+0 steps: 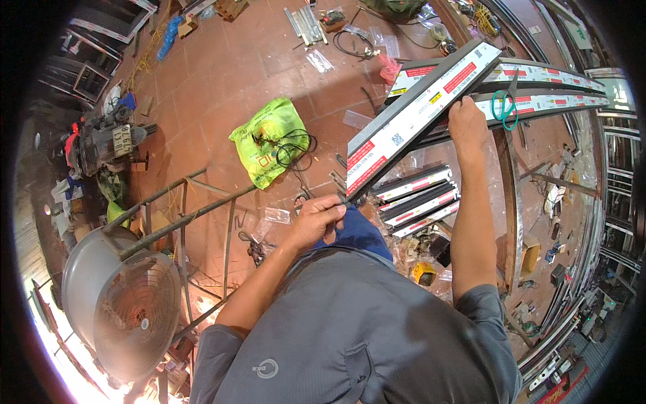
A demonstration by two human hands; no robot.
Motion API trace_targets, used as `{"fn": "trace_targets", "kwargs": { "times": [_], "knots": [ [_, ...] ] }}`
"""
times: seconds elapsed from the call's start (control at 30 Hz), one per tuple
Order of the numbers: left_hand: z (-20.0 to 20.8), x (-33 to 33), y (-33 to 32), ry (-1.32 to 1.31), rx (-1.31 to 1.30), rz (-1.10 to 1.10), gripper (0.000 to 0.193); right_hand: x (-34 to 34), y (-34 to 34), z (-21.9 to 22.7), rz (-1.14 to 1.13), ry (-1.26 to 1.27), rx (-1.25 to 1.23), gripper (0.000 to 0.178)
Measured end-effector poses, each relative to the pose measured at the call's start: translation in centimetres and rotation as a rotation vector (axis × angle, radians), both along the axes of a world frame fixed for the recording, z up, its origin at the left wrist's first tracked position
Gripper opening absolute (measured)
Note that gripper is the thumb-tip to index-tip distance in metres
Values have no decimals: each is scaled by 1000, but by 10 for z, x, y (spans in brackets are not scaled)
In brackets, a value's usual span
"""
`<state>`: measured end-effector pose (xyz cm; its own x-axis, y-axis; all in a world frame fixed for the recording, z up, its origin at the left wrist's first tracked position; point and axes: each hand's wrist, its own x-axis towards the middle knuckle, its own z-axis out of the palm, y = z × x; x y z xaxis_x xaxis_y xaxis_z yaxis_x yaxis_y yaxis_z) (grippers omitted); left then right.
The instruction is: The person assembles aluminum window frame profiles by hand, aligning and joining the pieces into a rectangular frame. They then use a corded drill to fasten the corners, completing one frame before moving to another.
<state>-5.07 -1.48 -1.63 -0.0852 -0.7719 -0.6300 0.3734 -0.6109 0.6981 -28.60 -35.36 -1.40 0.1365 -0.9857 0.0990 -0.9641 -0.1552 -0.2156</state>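
A metal profile, covered in white and red printed film, slants from in front of my body up to the right. My left hand is closed on its near end, the fingers pinched at the lower corner. Farther along, my right hand is closed round its right edge, the fingertips partly hidden. Two more filmed profiles stretch to the right beyond that hand. Scissors with teal handles rest across them, apart from my right hand. Below the held piece lies a group of short dark-and-white profiles.
To the left stand a large round fan and a metal-bar frame. A yellow-green bag with a cable lies on the tiled floor. A motorbike is at far left. Long bars line the right side.
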Motion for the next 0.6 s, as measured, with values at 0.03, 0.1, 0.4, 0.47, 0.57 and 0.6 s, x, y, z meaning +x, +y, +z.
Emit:
{"fn": "trace_targets", "kwargs": {
  "times": [0.03,0.1,0.4,0.47,0.57,0.6],
  "knots": [
    [-3,2,0,8,-34,-16,24,1,3,-3,9,4,-4,31],
    [-8,4,2,25,-101,-46,23,2,9,-7,15,5,-11,30],
    [-13,-5,33,66,20,109,23,6,21,-8,12,-37,-46,31],
    [-5,-11,36,85,58,197,22,9,22,-5,1,-72,-27,31],
    [-7,-14,41,131,67,309,21,10,21,-4,14,-69,-27,32],
    [-10,-14,42,149,63,343,21,10,22,-3,11,-68,-13,33]
  ]
}}
